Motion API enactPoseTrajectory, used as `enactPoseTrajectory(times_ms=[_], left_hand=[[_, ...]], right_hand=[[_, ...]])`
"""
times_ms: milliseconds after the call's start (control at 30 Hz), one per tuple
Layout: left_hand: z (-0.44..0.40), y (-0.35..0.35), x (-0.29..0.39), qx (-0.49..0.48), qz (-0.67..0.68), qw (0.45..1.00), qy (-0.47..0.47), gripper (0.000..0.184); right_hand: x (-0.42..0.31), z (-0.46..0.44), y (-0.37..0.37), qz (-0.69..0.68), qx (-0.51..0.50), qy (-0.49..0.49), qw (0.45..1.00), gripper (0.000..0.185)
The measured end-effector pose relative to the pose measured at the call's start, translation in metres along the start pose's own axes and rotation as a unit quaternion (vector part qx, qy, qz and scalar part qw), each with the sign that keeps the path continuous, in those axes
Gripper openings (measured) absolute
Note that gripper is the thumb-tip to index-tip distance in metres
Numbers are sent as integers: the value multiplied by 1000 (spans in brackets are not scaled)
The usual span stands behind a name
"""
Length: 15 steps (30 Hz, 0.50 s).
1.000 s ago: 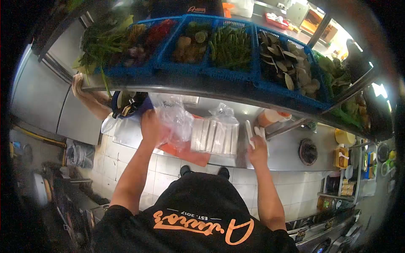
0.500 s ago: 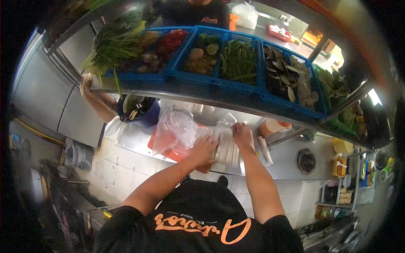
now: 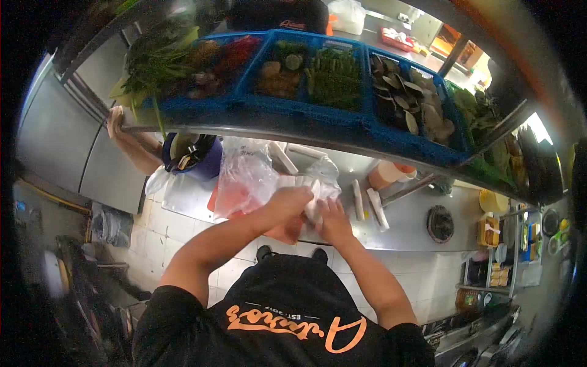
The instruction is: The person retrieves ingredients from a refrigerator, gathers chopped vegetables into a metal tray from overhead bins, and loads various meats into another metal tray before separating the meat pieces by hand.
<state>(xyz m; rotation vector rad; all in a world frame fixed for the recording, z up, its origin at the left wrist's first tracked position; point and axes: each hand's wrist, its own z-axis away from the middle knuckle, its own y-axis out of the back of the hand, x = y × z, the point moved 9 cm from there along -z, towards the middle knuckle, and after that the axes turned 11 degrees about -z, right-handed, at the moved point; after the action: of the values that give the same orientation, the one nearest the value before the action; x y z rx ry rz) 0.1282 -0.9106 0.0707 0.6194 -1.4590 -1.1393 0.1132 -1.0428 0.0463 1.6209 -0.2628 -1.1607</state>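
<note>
My left hand is closed on the near left side of a clear plastic bag of white rolls; its fingers are partly hidden. Against the bag's right side lies my right hand, its fingers spread over the plastic. The bag rests on the metal counter, partly over a red-orange board. Left of it is a crumpled clear plastic bag. Two loose white rolls lie to the right, and more rolls lie behind.
Blue baskets of vegetables stand on a shelf above the counter. A dark blue bucket is at the left, near another person's arm. An orange-and-white container and a dark round object are at the right.
My right hand has moved from the loose rolls to the bag, then down its right side. My left hand has come over from the crumpled bag. The bag of rolls looks turned or bunched.
</note>
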Motion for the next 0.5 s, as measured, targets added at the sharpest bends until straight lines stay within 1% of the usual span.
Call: enactPoseTrajectory(times_ms=[33,67,100,167,200,233,300,333,367,400,433,500], left_hand=[[-5,21,7,-16,-32,999,0,27],[-11,38,10,-30,-64,998,3,27],[-17,51,9,-44,-95,994,7,26],[-26,79,9,-24,-51,997,-47,20],[-31,91,10,-14,-29,997,-75,19],[-36,98,7,-26,-11,997,-74,20],[-45,106,-1,-52,27,996,-69,23],[-60,94,-25,-36,-16,998,-47,26],[-74,66,-56,-21,-58,998,-24,29],[-83,44,-74,-3,-124,992,17,34],[-84,20,-73,-15,-97,995,-5,34],[-65,-25,-57,-36,-45,997,-50,35]], right_hand=[[12,-2,-7,-49,7,3,999,58],[17,-1,-5,-1,34,40,999,35],[9,0,22,0,59,27,998,32],[-28,-5,109,5,106,3,994,26],[-33,-13,128,17,102,8,995,23],[-32,-22,141,29,99,14,995,21],[-2,-48,147,-53,141,9,989,22],[14,-58,141,-94,160,7,983,22],[36,-61,132,-137,196,-59,969,24],[49,-63,108,-110,207,-35,971,27],[58,-65,90,-82,221,-7,972,31],[35,-54,47,47,156,25,986,38]])
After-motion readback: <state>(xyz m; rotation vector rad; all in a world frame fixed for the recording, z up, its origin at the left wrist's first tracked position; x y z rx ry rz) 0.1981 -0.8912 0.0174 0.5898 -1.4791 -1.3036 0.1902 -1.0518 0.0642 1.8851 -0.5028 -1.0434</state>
